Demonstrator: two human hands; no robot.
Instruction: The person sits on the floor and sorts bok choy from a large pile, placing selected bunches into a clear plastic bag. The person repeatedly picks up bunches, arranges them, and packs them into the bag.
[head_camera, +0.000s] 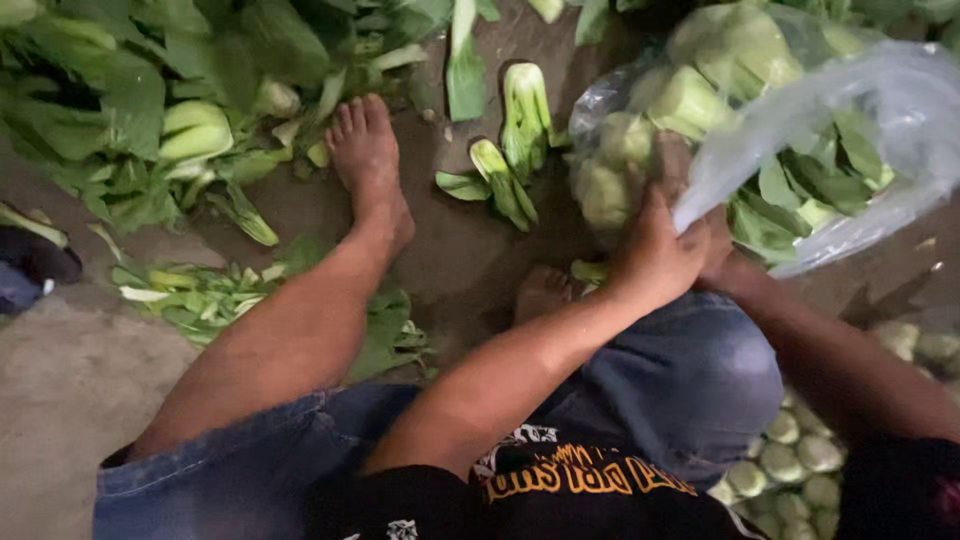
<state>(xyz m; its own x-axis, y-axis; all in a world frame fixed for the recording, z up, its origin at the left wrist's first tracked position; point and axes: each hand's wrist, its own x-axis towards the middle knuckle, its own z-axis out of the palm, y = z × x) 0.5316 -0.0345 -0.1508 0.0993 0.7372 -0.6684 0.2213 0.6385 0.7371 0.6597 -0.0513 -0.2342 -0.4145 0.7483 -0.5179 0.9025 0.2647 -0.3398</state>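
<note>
Left hand (655, 255) closed on the gathered edge of a clear plastic bag (880, 120), fingers curled tight around the film. Right hand (720, 250) mostly hidden behind the left, pressed against the same bag edge — grip there cannot be told. Inside the bag, bok choy heads (690, 95) packed stem-end out, pale bases and dark leaves showing through the plastic (the bag lies tilted, mouth toward the hands). Just left of the bag, loose bok choy (510, 150) lying on the dirt ground (470, 260). Farther left, a bare foot (368, 160) planted among scattered leaf trimmings (190, 295) — a big heap of greens (120, 100) beyond. Below the right forearm, more trimmed bases (800, 460).
</note>
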